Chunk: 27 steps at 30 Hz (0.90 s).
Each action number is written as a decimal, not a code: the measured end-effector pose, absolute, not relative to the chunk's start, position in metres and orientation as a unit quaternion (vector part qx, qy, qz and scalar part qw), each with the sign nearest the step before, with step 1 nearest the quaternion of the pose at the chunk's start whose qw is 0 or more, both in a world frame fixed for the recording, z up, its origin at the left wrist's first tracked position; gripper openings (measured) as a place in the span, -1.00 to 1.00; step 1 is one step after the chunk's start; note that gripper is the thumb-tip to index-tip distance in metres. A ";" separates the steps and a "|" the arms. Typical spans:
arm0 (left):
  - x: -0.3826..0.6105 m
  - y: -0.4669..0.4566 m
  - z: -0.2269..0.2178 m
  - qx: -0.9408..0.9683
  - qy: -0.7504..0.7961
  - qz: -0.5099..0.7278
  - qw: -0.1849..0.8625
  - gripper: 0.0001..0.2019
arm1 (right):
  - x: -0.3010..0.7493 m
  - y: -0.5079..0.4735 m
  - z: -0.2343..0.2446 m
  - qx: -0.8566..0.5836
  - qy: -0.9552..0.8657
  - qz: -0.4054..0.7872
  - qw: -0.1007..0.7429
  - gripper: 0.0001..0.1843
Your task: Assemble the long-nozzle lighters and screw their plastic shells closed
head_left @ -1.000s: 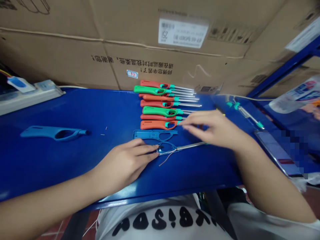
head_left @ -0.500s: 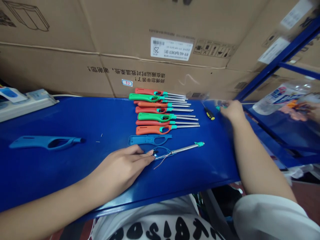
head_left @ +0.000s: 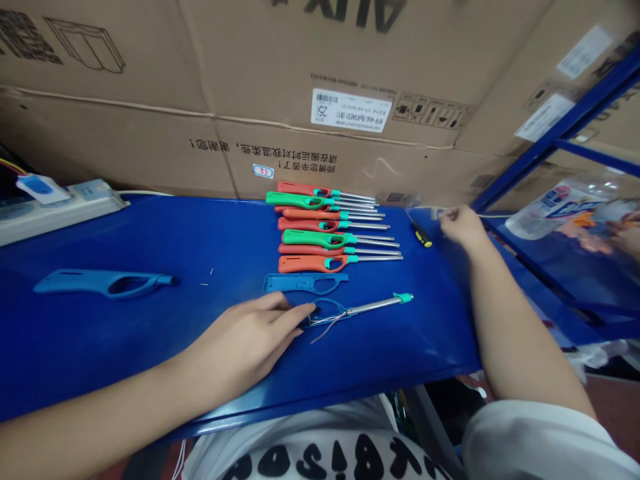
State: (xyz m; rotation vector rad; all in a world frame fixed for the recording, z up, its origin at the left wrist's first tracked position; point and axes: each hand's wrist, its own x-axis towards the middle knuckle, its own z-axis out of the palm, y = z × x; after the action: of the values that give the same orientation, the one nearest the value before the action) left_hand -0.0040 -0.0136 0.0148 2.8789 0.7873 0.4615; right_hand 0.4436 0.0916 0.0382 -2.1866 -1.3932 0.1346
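Note:
My left hand (head_left: pixel 250 343) lies flat on the blue table (head_left: pixel 150 333), fingers stretched out, its fingertips touching a bare lighter inner part with a metal tube and a teal tip (head_left: pixel 360 309). A blue half shell (head_left: pixel 305 283) lies just beyond it. My right hand (head_left: pixel 460 225) is reached out to the table's far right corner, fingers curled in a pinch on something small I cannot make out, beside a black and yellow screwdriver (head_left: pixel 421 235). Several orange and green long-nosed lighters (head_left: pixel 320 227) lie in a row at the back.
A blue lighter shell (head_left: pixel 100 283) lies at the left. A white power strip (head_left: pixel 60 207) sits at the far left. Cardboard boxes (head_left: pixel 300 87) wall off the back. A blue shelf frame (head_left: pixel 550 147) and a plastic bag (head_left: pixel 565 200) stand at the right. Two tiny screws (head_left: pixel 207 278) lie loose.
My right hand left the row of lighters and went to the far right corner by the screwdriver. My left hand stayed on the inner part.

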 end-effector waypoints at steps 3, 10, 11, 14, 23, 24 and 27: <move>-0.002 -0.015 0.016 0.948 0.276 0.142 0.063 -0.68 | 0.413 0.087 0.051 -0.771 -0.532 0.131 0.324 -0.91; -0.005 -0.017 0.011 0.948 0.270 0.161 0.042 -0.66 | 0.334 0.058 0.060 -0.604 -0.585 0.390 0.375 -0.71; -0.006 -0.017 0.010 0.948 0.269 0.165 0.040 -0.66 | 0.327 0.053 0.060 -0.591 -0.605 0.409 0.342 -0.69; -0.007 -0.016 0.010 0.945 0.275 0.171 0.038 -0.65 | 0.313 0.041 0.060 -0.553 -0.651 0.458 0.245 -0.67; -0.006 -0.015 0.016 0.949 0.273 0.156 0.019 -0.68 | 0.313 0.034 0.059 -0.521 -0.664 0.532 0.069 -0.63; -0.006 -0.015 0.016 0.947 0.279 0.158 0.028 -0.69 | 0.314 0.034 0.059 -0.527 -0.676 0.513 0.052 -0.63; -0.007 -0.013 0.015 0.944 0.283 0.163 0.054 -0.71 | 0.317 0.036 0.059 -0.538 -0.725 0.429 0.007 -0.59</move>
State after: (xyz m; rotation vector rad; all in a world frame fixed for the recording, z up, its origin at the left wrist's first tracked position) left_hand -0.0068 -0.0131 0.0150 2.8673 0.8599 0.4953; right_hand 0.3170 0.0361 0.0587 -1.6841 -2.2683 1.3432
